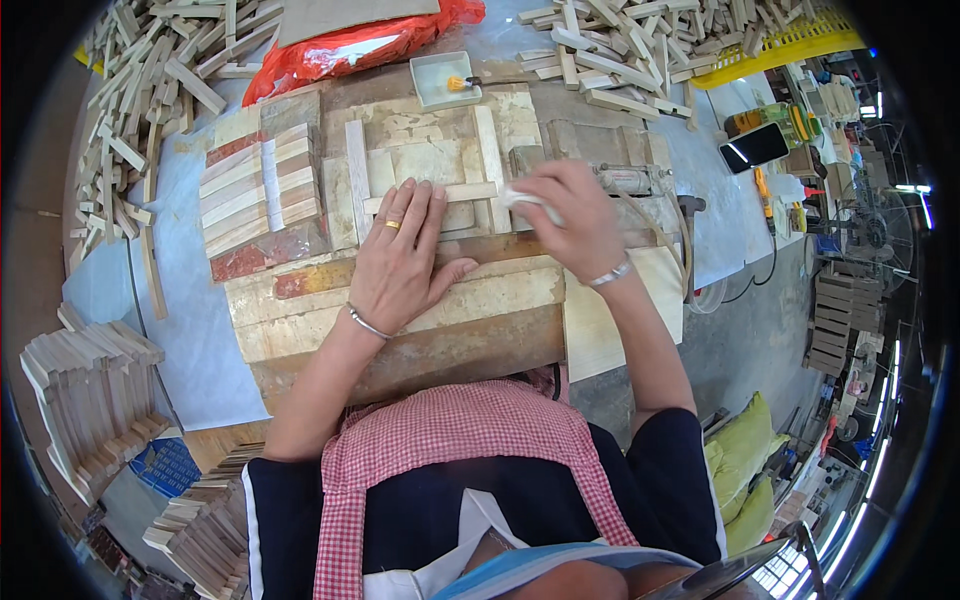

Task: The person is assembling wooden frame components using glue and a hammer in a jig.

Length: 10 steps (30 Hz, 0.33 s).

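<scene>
My left hand (400,255) lies with its fingers stretched out over the left end of a pale wooden crosspiece (462,193), pressing on it. The crosspiece runs between two upright wooden strips, a left strip (357,180) and a right strip (490,160), all on a worn work board (420,125). At the right strip, where the crosspiece meets it, my right hand (575,220) is closed around a small white wad (533,204). Whether the wad is cloth or something else, I cannot tell; the fingers cover part of it.
Left of the frame pieces lies a row of wooden slats (262,190). A shallow white tray (430,80) holding a yellow-tipped tool stands behind. Heaps of sticks (120,130) rise at the far left and far right. A metal cylinder (628,180) and a phone (752,148) are at the right.
</scene>
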{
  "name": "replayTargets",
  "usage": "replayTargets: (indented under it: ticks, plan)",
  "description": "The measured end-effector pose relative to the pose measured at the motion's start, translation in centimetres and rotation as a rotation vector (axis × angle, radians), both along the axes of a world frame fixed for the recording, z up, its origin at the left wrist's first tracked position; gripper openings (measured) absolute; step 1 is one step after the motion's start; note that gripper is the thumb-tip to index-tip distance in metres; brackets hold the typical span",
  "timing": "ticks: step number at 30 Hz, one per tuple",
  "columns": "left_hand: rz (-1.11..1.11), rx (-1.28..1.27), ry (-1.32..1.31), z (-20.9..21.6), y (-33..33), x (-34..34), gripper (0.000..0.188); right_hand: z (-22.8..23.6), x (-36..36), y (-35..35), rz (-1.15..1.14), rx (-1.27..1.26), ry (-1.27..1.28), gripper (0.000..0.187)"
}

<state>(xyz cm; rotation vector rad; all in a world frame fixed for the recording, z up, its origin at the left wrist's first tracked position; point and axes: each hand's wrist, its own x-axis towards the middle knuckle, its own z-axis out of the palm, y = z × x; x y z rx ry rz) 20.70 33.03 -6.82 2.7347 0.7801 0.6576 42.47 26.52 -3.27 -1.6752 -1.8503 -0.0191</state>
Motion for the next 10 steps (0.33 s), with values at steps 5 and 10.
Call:
replayTargets:
  ticks: [5, 10]
  plan:
    - [0.009, -0.005, 0.053, -0.4, -0.1, -0.3, 0.08, -1.2, -0.6, 3.8, 0.105, -0.079, -0.284, 0.016]
    - [-0.005, -0.017, 0.102, -1.3, -1.5, -0.3, 0.083, -0.5, -2.8, 6.8, 0.138, -0.062, -0.123, 0.016]
